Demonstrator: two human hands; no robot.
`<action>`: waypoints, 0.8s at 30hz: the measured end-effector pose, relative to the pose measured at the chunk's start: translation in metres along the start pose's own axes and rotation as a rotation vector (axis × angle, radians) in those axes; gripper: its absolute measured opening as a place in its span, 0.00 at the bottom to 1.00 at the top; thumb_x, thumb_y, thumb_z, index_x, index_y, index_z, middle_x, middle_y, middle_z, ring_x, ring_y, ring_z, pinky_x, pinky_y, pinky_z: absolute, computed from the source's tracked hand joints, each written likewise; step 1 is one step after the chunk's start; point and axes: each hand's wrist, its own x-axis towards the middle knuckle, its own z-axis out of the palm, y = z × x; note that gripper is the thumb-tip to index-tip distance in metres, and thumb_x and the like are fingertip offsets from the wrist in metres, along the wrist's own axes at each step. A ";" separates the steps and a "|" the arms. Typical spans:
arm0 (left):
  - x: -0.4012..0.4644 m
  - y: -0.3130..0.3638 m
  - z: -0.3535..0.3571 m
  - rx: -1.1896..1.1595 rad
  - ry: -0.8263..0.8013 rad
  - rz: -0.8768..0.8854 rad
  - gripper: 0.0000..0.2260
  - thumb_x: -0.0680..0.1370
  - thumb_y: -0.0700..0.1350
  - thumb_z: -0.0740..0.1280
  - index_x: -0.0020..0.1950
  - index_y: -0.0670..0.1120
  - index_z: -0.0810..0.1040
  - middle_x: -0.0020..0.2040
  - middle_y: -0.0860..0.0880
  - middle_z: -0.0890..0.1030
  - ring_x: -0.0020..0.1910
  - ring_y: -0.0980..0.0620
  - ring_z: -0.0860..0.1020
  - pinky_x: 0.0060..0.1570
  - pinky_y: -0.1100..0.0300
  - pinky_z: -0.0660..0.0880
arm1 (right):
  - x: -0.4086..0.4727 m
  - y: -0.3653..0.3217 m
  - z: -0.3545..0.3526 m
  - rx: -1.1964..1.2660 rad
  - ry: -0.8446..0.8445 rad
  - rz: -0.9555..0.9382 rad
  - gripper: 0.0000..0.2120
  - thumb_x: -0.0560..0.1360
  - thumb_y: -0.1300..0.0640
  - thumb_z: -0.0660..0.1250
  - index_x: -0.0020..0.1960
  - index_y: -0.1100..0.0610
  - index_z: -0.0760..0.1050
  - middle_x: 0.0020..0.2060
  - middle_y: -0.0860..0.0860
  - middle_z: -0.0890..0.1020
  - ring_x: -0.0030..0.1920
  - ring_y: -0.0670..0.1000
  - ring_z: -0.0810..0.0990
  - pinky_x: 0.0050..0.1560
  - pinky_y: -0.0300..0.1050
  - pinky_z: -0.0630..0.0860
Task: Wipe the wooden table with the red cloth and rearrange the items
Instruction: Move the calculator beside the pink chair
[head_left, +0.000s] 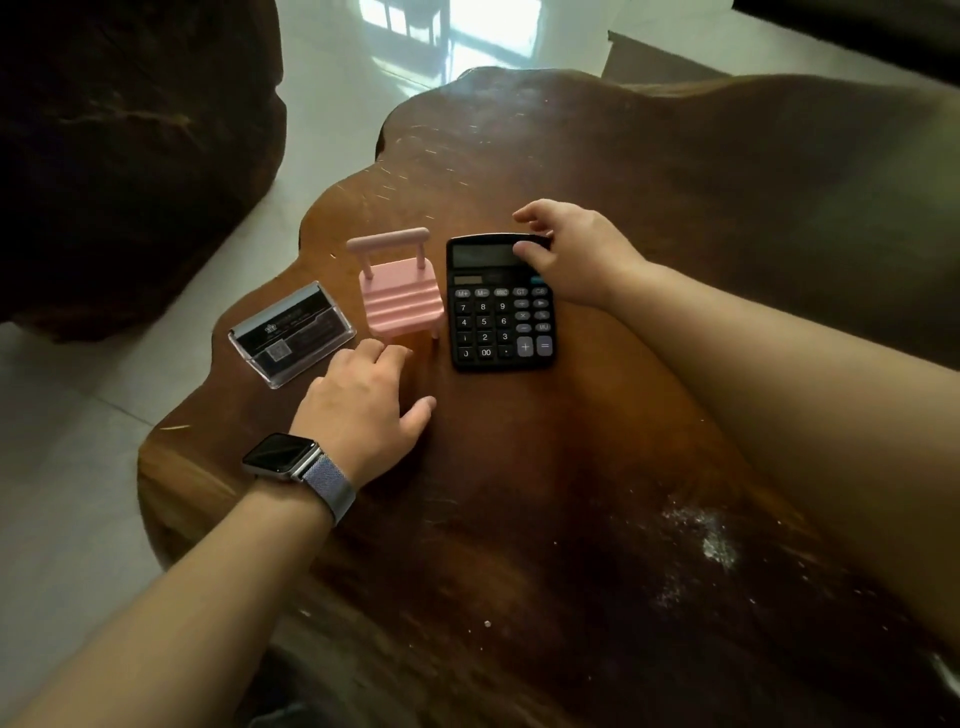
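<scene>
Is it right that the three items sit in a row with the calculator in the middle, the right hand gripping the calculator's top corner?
Not quite. The head view shows the pink chair-shaped stand in the middle, between the card holder and the calculator. The right hand does grip the calculator's top corner.

Both bare forearms reach forward from the bottom corners of the view. The left hand (363, 405) is palm down, fingers loosely curled and slightly spread, thumb stretched out to the right; nothing is in its grasp. A smartwatch (291, 457) with a mesh band sits on that wrist. The right hand (576, 249) is farther forward, wrist bent left, fingers curved, thumb and fingertips pinched.
</scene>
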 end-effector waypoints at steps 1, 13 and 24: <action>0.000 0.002 -0.002 -0.013 -0.001 0.006 0.28 0.75 0.61 0.64 0.71 0.49 0.68 0.66 0.47 0.73 0.64 0.45 0.71 0.62 0.44 0.73 | -0.008 -0.003 -0.001 -0.003 0.005 -0.012 0.21 0.80 0.48 0.67 0.72 0.48 0.71 0.66 0.50 0.78 0.64 0.52 0.77 0.64 0.51 0.74; -0.015 0.121 -0.038 -0.086 0.029 0.305 0.27 0.75 0.58 0.68 0.70 0.47 0.71 0.64 0.42 0.76 0.62 0.41 0.75 0.60 0.46 0.74 | -0.193 0.015 -0.051 0.088 0.203 0.049 0.32 0.77 0.43 0.69 0.77 0.49 0.65 0.71 0.49 0.74 0.69 0.49 0.72 0.65 0.51 0.75; -0.165 0.353 -0.002 -0.080 -0.195 0.824 0.30 0.72 0.65 0.66 0.71 0.55 0.68 0.68 0.51 0.73 0.62 0.49 0.75 0.58 0.51 0.76 | -0.514 0.098 -0.097 0.139 0.548 0.461 0.32 0.76 0.36 0.66 0.76 0.44 0.62 0.72 0.44 0.71 0.70 0.46 0.69 0.62 0.40 0.70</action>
